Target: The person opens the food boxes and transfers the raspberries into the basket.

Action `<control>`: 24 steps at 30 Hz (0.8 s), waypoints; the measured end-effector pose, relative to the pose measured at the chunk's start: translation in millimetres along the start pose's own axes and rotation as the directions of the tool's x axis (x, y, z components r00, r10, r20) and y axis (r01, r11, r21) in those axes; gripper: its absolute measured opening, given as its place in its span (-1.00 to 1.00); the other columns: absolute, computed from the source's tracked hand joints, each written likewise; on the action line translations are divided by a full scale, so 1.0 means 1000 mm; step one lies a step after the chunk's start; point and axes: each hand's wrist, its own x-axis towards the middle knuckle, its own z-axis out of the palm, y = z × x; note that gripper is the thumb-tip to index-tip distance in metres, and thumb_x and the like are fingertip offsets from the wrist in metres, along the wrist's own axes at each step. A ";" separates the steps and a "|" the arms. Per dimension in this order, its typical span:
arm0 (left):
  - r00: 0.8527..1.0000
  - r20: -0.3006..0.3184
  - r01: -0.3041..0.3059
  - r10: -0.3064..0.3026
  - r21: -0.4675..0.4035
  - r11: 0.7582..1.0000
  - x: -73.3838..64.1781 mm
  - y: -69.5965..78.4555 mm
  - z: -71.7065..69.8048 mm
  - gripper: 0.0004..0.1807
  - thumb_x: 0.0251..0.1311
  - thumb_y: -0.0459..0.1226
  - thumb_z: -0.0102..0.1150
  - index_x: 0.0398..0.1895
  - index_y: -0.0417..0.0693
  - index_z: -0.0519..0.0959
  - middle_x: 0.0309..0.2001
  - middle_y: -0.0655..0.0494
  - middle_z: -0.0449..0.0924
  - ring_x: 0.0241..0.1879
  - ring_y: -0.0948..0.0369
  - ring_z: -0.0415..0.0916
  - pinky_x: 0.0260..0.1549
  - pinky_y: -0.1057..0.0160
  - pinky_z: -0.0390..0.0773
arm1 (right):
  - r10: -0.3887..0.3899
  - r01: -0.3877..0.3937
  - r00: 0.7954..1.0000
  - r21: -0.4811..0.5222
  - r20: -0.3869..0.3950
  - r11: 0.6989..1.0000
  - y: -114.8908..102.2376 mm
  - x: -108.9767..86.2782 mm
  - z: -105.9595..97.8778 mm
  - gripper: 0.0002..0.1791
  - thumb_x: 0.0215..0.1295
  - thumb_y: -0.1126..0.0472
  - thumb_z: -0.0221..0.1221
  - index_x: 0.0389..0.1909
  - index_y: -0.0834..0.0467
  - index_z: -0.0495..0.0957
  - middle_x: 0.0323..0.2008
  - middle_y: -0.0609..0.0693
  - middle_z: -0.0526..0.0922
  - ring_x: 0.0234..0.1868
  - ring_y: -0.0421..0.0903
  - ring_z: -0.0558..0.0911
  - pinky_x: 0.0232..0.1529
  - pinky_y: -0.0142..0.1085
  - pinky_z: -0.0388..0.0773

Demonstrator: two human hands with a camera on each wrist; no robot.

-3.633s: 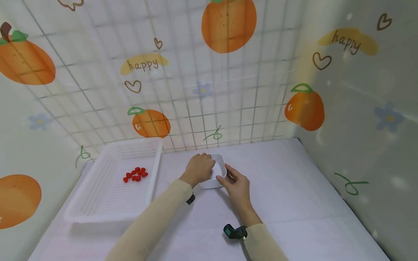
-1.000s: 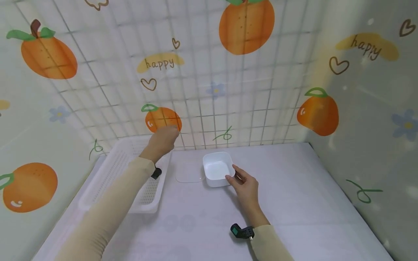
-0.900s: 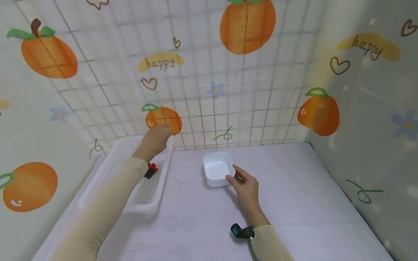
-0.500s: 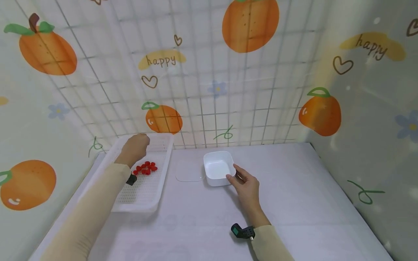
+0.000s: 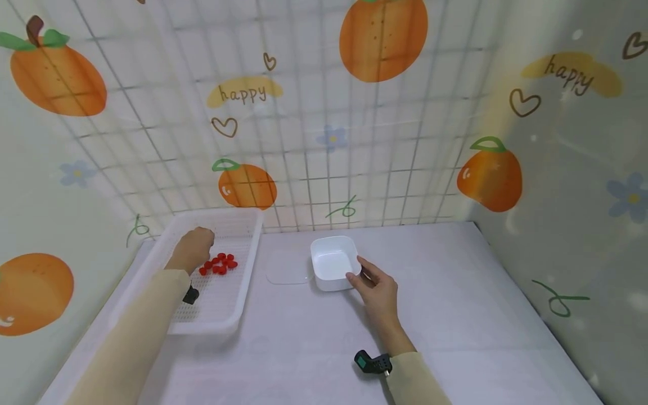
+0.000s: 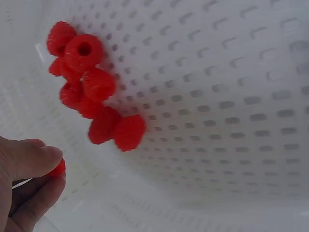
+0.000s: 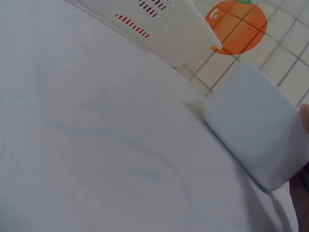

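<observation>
My left hand (image 5: 193,250) is over the left part of a white perforated basket (image 5: 238,304). In the left wrist view its thumb and fingers pinch a red raspberry (image 6: 59,169), mostly covered by the fingertips. Beside that hand, several raspberries (image 6: 99,84) lie clustered on the basket floor; one shows its round hole. My right hand (image 5: 377,292) holds the near right corner of a square white bowl (image 5: 334,284), thumb at the front and fingers along the right side. The right wrist view shows the bowl's smooth outer wall (image 7: 251,130) standing on the table, with only a bit of the hand.
A thin, pale curved outline (image 5: 287,283) lies on the white tablecloth (image 5: 304,349) between basket and bowl. Behind the table rises a curtain (image 5: 293,140) printed with oranges and a grid; a grey printed wall (image 5: 557,225) closes off the right side.
My left hand has gone from the bowl, up and left over the basket, then down beside the raspberries, where it now pinches one. The right hand keeps its hold on the bowl.
</observation>
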 end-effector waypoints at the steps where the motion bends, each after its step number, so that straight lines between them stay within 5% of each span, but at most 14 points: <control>1: 1.000 0.005 0.003 -0.003 -0.006 1.000 -0.001 -0.002 0.003 -0.85 0.20 -0.52 0.33 -0.17 -0.34 0.65 -0.31 -0.09 0.67 -0.33 0.00 0.61 -0.14 -0.03 0.70 | -0.001 0.001 1.000 0.004 0.000 1.000 0.000 0.000 0.000 -0.40 0.27 0.25 0.48 0.33 0.20 0.59 0.37 0.17 0.56 0.35 0.19 0.58 0.14 -0.34 0.56; 24: 0.997 0.074 0.009 -0.010 0.023 1.000 0.003 -0.016 0.026 -0.95 0.23 -0.53 0.28 -0.29 -0.29 0.62 -0.44 -0.01 0.59 -0.48 0.07 0.50 -0.34 0.10 0.66 | 0.001 -0.001 1.000 -0.006 -0.008 1.000 -0.004 -0.002 0.000 -0.39 0.26 0.23 0.49 0.32 0.22 0.59 0.36 0.17 0.57 0.35 0.18 0.58 0.12 -0.35 0.57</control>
